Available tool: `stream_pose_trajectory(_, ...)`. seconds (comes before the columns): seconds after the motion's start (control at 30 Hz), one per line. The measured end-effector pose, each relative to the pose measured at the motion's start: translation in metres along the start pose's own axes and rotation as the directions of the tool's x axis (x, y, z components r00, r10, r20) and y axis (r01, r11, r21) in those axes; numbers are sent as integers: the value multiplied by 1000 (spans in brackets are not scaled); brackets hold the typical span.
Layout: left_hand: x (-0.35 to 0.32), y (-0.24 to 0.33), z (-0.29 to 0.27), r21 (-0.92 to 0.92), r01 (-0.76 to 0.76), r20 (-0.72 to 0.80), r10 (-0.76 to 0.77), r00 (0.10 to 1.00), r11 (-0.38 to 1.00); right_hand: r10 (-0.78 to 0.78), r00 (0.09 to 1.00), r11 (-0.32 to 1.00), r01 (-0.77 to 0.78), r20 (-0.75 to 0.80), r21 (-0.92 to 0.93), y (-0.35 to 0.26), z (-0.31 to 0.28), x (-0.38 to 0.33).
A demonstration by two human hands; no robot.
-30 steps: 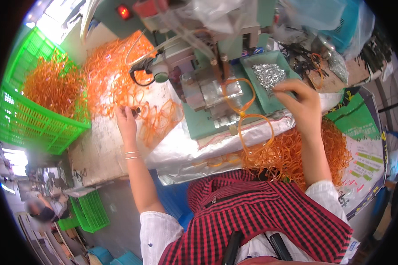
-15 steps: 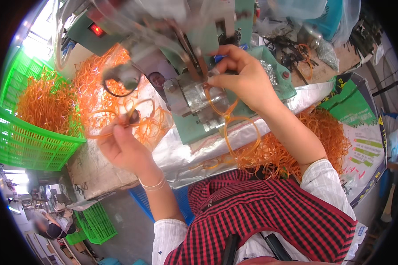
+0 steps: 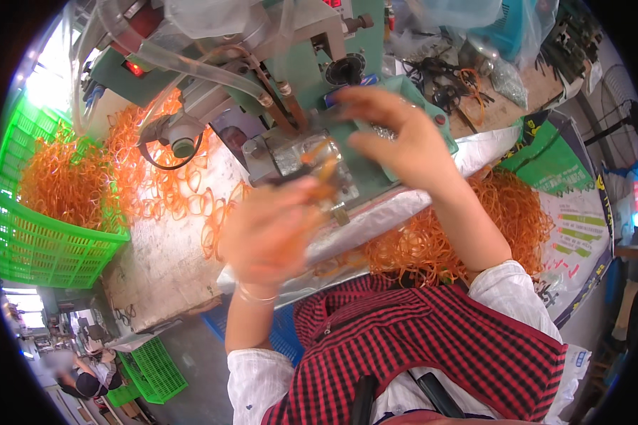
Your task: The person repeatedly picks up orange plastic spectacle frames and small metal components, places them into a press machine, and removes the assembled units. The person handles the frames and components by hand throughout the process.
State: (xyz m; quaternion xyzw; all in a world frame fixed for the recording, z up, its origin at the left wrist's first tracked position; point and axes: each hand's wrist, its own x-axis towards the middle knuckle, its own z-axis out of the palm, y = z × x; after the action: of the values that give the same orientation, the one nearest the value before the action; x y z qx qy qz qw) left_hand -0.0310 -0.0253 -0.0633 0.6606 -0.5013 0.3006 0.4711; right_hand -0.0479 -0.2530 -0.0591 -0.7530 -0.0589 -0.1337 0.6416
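An orange plastic eyeglass frame [image 3: 325,170] shows as a blur at the metal fixture [image 3: 285,153] of a green bench machine [image 3: 397,180]. My left hand [image 3: 273,230], smeared by motion, is closed on this frame just in front of the fixture; its fingertips are hard to make out. To the right of the fixture hovers my right hand [image 3: 407,142], thumb and fingers apart, with nothing visible between them. Below and behind it is a green tray [image 3: 443,138] of small shiny parts, partly covered by the hand. Two copper-coloured electrodes [image 3: 280,117] point down at the fixture.
Orange eyeglass frames heap up on the bench [image 3: 156,283], in a green basket [image 3: 57,244] at left and in a pile [image 3: 468,234] by my right forearm. A round magnifier [image 3: 181,142] and clear hoses [image 3: 198,71] stand near the machine. Silver foil [image 3: 354,244] covers the front edge.
My left hand has come from the left to the fixture with an eyeglass frame. My right hand has drawn away from the electrodes; the frame that hung below it is gone from there.
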Motion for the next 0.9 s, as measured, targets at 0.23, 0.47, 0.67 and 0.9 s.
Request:
stream_pose_trajectory(0.23,-10,-14,28,309,-304,176,260,949,901,-18,935,939,-106,-354,-327,91,-62,-31)
stream_pose_trajectory(0.47,-31,-1,34,243,-136,136,105,985,960,-64,985,579,-93,-159,-810,95,-60,-39)
stream_pose_trajectory(0.67,-79,39,5,498,116,-84,-86,993,860,-66,936,786,-166,-347,-595,101,-51,-42)
stream_pose_trajectory(0.9,-45,-19,-130,759,534,-495,-203,845,373,-244,908,815,2,-340,-579,93,-39,-26)
